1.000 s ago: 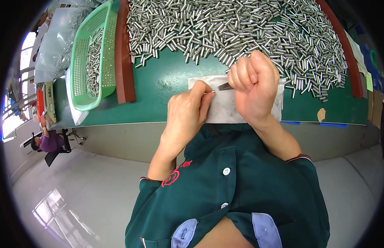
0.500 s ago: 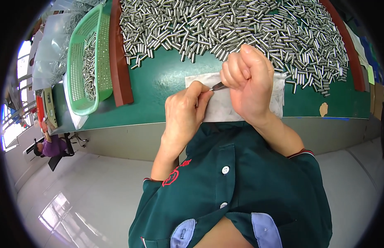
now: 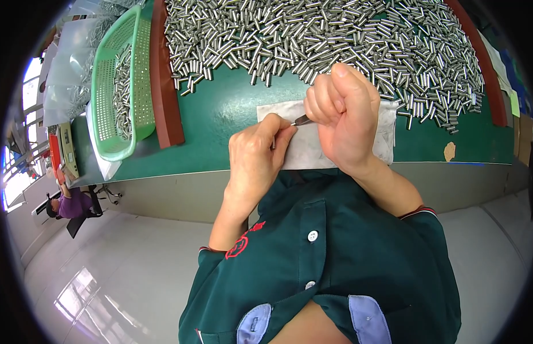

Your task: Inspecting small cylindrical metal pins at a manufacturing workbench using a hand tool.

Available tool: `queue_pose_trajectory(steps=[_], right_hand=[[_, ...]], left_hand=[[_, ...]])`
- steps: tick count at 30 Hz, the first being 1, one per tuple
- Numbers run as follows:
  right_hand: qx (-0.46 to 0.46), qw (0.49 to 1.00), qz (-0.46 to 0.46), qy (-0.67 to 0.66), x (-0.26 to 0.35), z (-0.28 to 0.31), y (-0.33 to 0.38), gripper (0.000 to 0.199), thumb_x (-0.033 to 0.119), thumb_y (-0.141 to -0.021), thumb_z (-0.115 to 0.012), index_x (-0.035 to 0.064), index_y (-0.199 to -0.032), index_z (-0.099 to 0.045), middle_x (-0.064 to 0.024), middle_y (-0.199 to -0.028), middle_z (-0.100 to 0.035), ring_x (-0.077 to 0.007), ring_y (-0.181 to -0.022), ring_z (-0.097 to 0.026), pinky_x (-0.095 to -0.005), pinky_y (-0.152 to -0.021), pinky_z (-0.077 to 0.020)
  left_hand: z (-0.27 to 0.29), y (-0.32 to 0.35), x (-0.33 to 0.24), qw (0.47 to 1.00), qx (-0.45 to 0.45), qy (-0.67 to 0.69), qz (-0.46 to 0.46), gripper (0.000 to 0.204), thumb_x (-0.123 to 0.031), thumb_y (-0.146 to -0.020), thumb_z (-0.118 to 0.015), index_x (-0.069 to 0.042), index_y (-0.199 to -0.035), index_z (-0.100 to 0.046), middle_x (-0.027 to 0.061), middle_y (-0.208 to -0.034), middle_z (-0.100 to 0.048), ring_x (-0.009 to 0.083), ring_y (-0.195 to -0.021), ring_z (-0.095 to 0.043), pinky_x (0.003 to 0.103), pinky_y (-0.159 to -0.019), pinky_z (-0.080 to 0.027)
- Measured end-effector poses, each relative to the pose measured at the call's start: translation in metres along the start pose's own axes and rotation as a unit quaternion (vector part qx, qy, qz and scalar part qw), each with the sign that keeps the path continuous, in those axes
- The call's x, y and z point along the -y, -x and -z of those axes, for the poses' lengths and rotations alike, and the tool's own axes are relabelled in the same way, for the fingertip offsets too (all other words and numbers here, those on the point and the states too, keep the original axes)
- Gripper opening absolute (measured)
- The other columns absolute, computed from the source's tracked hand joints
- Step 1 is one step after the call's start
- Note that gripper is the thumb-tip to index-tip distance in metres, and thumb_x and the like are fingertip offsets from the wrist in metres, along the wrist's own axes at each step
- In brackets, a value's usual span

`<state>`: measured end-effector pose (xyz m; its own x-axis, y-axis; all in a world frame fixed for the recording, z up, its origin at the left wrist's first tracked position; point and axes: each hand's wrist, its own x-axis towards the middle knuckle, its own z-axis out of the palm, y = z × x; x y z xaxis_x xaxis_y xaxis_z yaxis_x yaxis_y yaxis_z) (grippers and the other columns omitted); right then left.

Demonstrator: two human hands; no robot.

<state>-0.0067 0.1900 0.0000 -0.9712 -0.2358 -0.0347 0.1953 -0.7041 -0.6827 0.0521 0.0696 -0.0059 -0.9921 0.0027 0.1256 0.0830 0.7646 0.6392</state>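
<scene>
Hands lifted slightly over the white cloth sheet

Right hand has risen, fist clenched on a thin metal tool; left hand pinches something small at its tip (hidden).

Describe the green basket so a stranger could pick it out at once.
Start at the green table heaped with small metal tubes. A reddish-brown bar bounds that heap on the left; the green basket lies just beyond it. It alone is pale green plastic mesh, with a few tubes inside.

Glossy grey floor; green-topped workbench; bright window far left.
</scene>
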Motion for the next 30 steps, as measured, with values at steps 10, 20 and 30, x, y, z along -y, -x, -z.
queue_pose_trajectory(steps=[10, 20, 30], right_hand=[[0.06, 0.983, 0.085, 0.148, -0.008, -0.001, 0.006, 0.033, 0.013, -0.087, -0.035, 0.0075, -0.055, -0.028, 0.0009, -0.046, -0.027, -0.0059, -0.041, -0.019, -0.0235, -0.039, -0.0186], [0.078, 0.952, 0.184, 0.233, -0.012, -0.009, 0.01, 0.03, 0.008, -0.081, -0.046, 0.0004, -0.054, -0.037, -0.0028, -0.044, -0.035, -0.0078, -0.039, -0.031, -0.0254, -0.036, -0.0257], [0.033, 0.995, 0.046, 0.082, -0.006, -0.006, 0.004, 0.034, 0.012, -0.088, -0.035, 0.0072, -0.055, -0.029, 0.0022, -0.046, -0.026, -0.0048, -0.039, -0.019, -0.0225, -0.037, -0.0166]], left_hand=[[0.001, -0.002, -0.003, 1.0, -0.011, 0.015, 0.006, 0.012, -0.004, -0.069, -0.063, -0.002, -0.064, -0.052, 0.0106, -0.052, -0.05, 0.0243, -0.043, -0.049, 0.032, -0.042, -0.037], [0.003, 0.0, -0.006, 0.999, -0.022, -0.004, -0.022, 0.011, -0.006, -0.071, -0.06, -0.002, -0.065, -0.052, 0.0135, -0.055, -0.052, 0.0311, -0.048, -0.05, 0.037, -0.043, -0.038], [0.023, -0.001, 0.004, 0.756, 0.045, 0.626, 0.184, 0.008, -0.013, -0.086, -0.049, -0.005, -0.086, -0.049, 0.0012, -0.069, -0.046, 0.0028, -0.047, -0.028, 0.016, -0.044, -0.024]])
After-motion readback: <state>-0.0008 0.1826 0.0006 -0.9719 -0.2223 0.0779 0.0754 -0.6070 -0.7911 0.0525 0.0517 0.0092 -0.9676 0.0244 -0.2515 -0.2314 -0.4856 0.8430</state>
